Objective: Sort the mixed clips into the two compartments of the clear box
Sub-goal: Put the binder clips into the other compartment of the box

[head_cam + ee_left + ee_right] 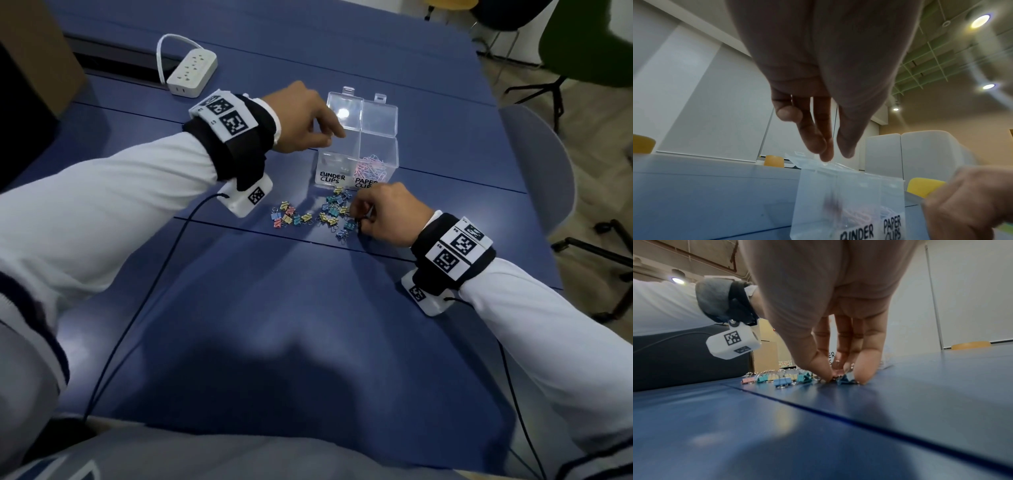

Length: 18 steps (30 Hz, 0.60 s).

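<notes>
The clear box (360, 144) stands open, its lids tilted back. Its left compartment (334, 164) is labelled BINDER CLIPS. The right one, labelled PAPER CLIPS, holds pink and white paper clips (373, 164). My left hand (334, 135) hovers over the binder compartment with straight fingers (818, 146) that hold nothing. A blurred pinkish shape (831, 206) shows inside the box (818, 191). Several coloured binder clips (315, 214) lie on the blue table in front of the box. My right hand (359, 222) reaches down into the pile (781, 379) and pinches a teal binder clip (845, 380) with thumb and fingertips (835, 378).
A white power strip (193, 71) with its cord lies at the back left, near a cardboard box (34, 51). A grey chair (541, 164) stands at the table's right edge and a green one (589, 44) behind it. Black cables (144, 294) run from both wrists.
</notes>
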Tool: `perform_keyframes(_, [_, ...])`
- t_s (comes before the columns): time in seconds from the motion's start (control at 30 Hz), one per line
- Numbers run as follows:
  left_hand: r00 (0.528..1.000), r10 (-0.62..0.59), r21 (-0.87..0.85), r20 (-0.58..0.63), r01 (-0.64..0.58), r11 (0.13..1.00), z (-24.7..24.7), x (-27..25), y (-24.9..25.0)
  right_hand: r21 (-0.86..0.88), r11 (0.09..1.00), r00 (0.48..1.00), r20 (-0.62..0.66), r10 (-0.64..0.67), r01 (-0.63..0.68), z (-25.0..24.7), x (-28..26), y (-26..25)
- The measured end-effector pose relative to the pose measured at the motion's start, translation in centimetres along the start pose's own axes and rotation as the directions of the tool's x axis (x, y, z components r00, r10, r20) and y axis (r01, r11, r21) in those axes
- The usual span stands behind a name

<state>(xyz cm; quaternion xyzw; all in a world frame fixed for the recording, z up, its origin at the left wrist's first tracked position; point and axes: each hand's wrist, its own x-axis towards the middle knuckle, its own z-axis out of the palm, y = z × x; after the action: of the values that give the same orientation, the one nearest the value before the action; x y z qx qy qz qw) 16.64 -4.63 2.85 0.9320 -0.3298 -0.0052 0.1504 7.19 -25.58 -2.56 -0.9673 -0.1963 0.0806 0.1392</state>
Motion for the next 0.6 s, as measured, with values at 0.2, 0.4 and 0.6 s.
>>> perform_keyframes(0.2, [0.999, 0.004, -0.002, -0.036, -0.004, 1.000, 0.1, -1.5, -0.4, 0.019, 1.000, 0.999, -0.029, -0.023, 0.024, 0.2, 0.1, 0.1])
perform_keyframes(0.4, [0.992, -0.047, 0.010, 0.118, 0.046, 0.999, 2.0, -5.1, -0.6, 0.178, 0.984, 0.985, -0.164, 0.051, -0.021, -0.7, -0.1, 0.2])
perform_keyframes(0.6, [0.943, -0.076, 0.090, 0.324, 0.049, 0.995, 4.8, -6.8, -0.8, 0.243, 0.968, 0.930, -0.366, 0.039, 0.055, -4.3, 2.0, -1.9])
